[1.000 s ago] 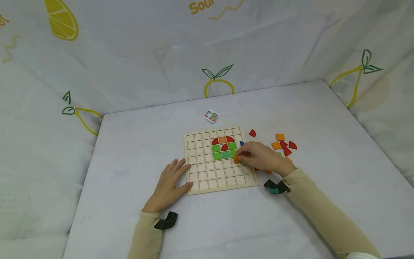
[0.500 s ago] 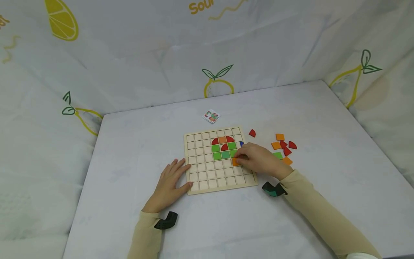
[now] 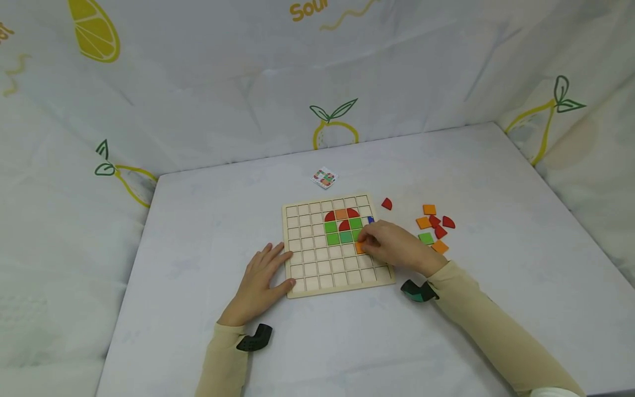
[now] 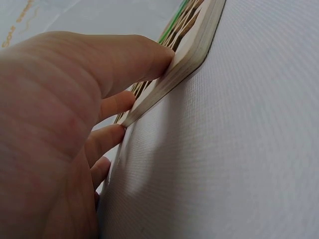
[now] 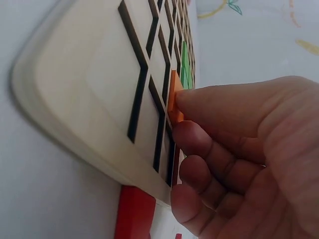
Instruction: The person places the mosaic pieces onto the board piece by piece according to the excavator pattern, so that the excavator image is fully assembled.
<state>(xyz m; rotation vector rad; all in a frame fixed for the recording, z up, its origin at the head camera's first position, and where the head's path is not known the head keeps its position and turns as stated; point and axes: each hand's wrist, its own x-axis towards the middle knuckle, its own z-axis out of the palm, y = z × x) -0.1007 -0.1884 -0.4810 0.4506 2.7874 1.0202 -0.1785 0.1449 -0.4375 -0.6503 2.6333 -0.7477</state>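
A wooden grid board (image 3: 317, 269) lies on the table, its upper right part filled with green squares, red quarter-circles and an orange square. My right hand (image 3: 397, 247) pinches an orange square tile (image 3: 359, 248) over a cell just below the green tiles. In the right wrist view the thumb and index finger meet that orange tile (image 5: 174, 97), which stands partly above the grid lines. My left hand (image 3: 258, 285) rests with spread fingers along the board's left edge. The left wrist view shows its thumb on the board's rim (image 4: 192, 57).
Loose orange squares (image 3: 429, 210), red quarter-circles (image 3: 448, 222) and a green square (image 3: 425, 238) lie right of the board. A lone red quarter-circle (image 3: 387, 204) is near its upper right corner. Behind the board sits a small patterned card (image 3: 324, 177). A blue piece (image 3: 370, 220) shows beside my right hand.
My right hand has shifted slightly left and down with the orange tile, bringing it to the cell below the green ones. The loose green square shows more fully. My left hand stays put.
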